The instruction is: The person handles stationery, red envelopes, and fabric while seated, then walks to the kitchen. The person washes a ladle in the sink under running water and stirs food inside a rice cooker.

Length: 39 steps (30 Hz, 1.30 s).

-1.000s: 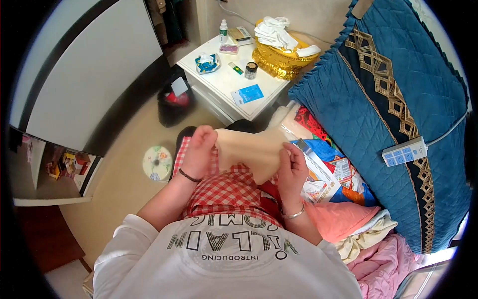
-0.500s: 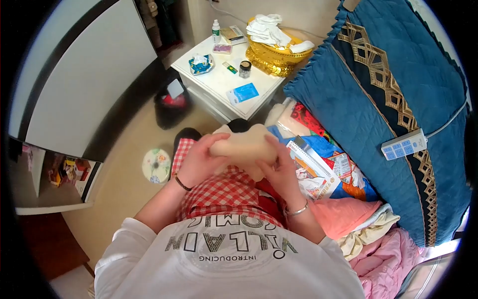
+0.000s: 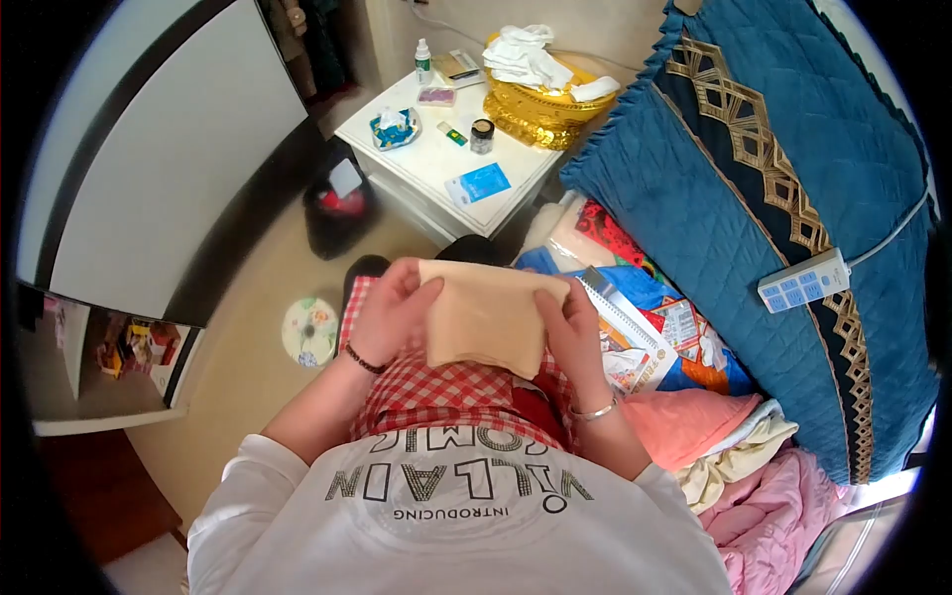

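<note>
A beige piece of cloth point(image 3: 486, 315) hangs spread between my two hands, above the red-and-white checked fabric point(image 3: 436, 397) on my lap. My left hand point(image 3: 395, 309), with a dark bracelet at the wrist, pinches one upper corner. At the opposite corner my right hand point(image 3: 575, 332), with a silver bangle, grips the cloth between thumb and fingers. The cloth looks flat, with its lower edge slightly curved.
Ahead is a white nightstand point(image 3: 397, 169) with a gold basin point(image 3: 535, 114) of white cloths. On the right lie a spiral notebook point(image 3: 635, 342), clothes point(image 3: 684, 426) and a blue quilted cover point(image 3: 714, 188) bearing a power strip point(image 3: 805, 282). A round floral object point(image 3: 310, 331) is on the floor.
The beige cloth was stretched wide, then bunched up between both hands, and now it hangs opened out flat. The view has shifted slightly.
</note>
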{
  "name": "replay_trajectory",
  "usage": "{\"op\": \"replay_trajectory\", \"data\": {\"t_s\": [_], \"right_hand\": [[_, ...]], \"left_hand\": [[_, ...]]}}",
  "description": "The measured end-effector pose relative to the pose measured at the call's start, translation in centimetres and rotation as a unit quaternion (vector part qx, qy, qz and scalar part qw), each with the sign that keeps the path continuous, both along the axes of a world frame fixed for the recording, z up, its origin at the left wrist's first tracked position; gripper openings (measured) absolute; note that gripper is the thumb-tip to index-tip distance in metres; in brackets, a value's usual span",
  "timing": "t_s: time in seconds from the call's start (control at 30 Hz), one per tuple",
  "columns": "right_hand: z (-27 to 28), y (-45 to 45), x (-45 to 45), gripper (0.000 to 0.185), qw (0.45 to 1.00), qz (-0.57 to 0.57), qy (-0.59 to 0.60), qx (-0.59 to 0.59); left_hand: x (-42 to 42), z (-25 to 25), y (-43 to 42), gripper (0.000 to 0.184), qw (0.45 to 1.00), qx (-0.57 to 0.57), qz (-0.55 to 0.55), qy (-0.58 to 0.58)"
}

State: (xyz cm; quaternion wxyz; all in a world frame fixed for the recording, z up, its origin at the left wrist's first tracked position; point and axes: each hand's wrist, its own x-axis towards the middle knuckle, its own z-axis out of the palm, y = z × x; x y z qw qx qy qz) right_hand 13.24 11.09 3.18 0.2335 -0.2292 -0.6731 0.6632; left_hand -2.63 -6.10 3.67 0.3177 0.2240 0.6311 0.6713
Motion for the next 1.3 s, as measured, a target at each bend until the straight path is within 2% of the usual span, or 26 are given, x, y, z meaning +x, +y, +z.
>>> {"op": "replay_trajectory", "data": {"t_s": [0.03,0.1,0.17,0.2,0.27,0.3,0.37,0.4,0.57,0.67,0.73,0.77,0.83,0.9,0.93,0.97,1.03,1.1,1.17,1.2,1.23,1.27,1.3], "right_hand": [[-0.5,0.1,-0.3,0.026,0.995,-0.015,-0.042,-0.087],[-2.3,0.0,-0.8,0.028,0.995,-0.036,-0.068,-0.062],[-3.5,-0.2,-1.0,0.032,0.987,-0.056,-0.034,-0.149],[-4.0,-0.3,-1.0,0.032,0.986,-0.059,-0.036,-0.151],[-4.7,-0.3,-0.9,0.04,0.979,-0.061,-0.046,-0.189],[-5.7,-0.2,-0.8,0.04,0.979,-0.069,-0.046,-0.186],[-7.5,-0.1,-0.8,0.057,0.998,0.009,-0.043,-0.048],[-6.9,-0.2,-0.6,0.071,0.997,0.045,-0.054,-0.033],[-8.5,-0.2,0.1,0.065,0.997,0.037,0.016,-0.061],[-10.8,0.7,0.0,0.057,0.995,-0.028,0.026,-0.088],[-11.0,2.6,-0.3,0.042,0.973,-0.104,-0.171,-0.119],[-11.1,3.8,-0.4,0.042,0.973,-0.107,-0.168,-0.119],[-11.3,6.7,-0.5,0.031,0.954,-0.2,-0.022,-0.222],[-11.6,9.9,-0.1,0.026,0.949,-0.237,-0.056,-0.198],[-12.0,11.7,0.0,0.027,0.938,-0.264,-0.038,-0.221],[-12.3,13.4,0.1,0.027,0.925,-0.289,-0.021,-0.244],[-17.2,18.2,1.0,0.03,0.932,-0.324,-0.022,-0.16],[-19.9,21.7,2.3,0.036,0.911,-0.368,-0.134,-0.128],[-26.7,25.7,4.6,0.041,0.898,-0.377,-0.226,0.034],[-24.9,25.4,5.1,0.038,0.833,-0.187,-0.451,0.262],[-23.1,24.9,5.8,0.037,0.653,-0.032,-0.556,0.514],[-23.4,24.9,6.4,0.041,0.632,-0.043,-0.498,0.592],[-23.5,25.2,6.6,0.039,0.659,-0.054,-0.471,0.584]], "left_hand": [[-0.1,-0.3,0.3,0.02,0.986,-0.035,-0.005,-0.164],[0.2,-1.3,1.1,0.023,0.982,-0.009,0.003,-0.191],[0.3,-2.2,1.6,0.025,0.965,0.018,0.04,-0.258],[0.2,-2.2,1.6,0.025,0.965,0.015,0.038,-0.26],[-0.2,-2.2,1.9,0.03,0.937,-0.065,0.007,-0.342],[0.0,-2.6,1.9,0.03,0.937,-0.064,-0.001,-0.343],[0.8,-4.2,1.5,0.039,0.945,-0.058,-0.092,-0.309],[0.9,-4.8,1.4,0.041,0.948,-0.058,-0.102,-0.296],[0.7,-6.3,1.9,0.039,0.94,-0.051,-0.083,-0.327],[0.4,-7.6,3.5,0.04,0.942,-0.045,-0.051,-0.33],[0.4,-6.4,5.7,0.042,0.945,-0.05,-0.071,-0.315],[0.1,-6.0,6.8,0.044,0.948,-0.054,-0.087,-0.301],[-0.8,-7.3,9.6,0.051,0.949,-0.05,-0.156,-0.27],[-0.5,-7.6,13.1,0.054,0.961,0.005,-0.153,-0.23],[-1.0,-8.2,14.4,0.055,0.948,0.037,-0.161,-0.27],[-1.3,-8.7,15.8,0.053,0.954,0.015,-0.145,-0.262],[-1.0,-7.6,17.4,0.045,0.973,-0.097,-0.128,-0.165],[-0.5,-8.4,16.6,0.04,0.974,-0.114,-0.148,-0.126],[0.2,-8.0,14.1,0.026,0.971,-0.16,-0.171,-0.046],[0.3,-8.9,12.4,0.024,0.969,-0.163,-0.184,-0.021],[0.2,-10.0,10.4,0.022,0.967,-0.172,-0.187,0.005],[0.5,-10.5,8.5,0.02,0.972,-0.174,-0.159,0.001],[0.9,-10.6,7.4,0.019,0.976,-0.175,-0.128,-0.002]]}}
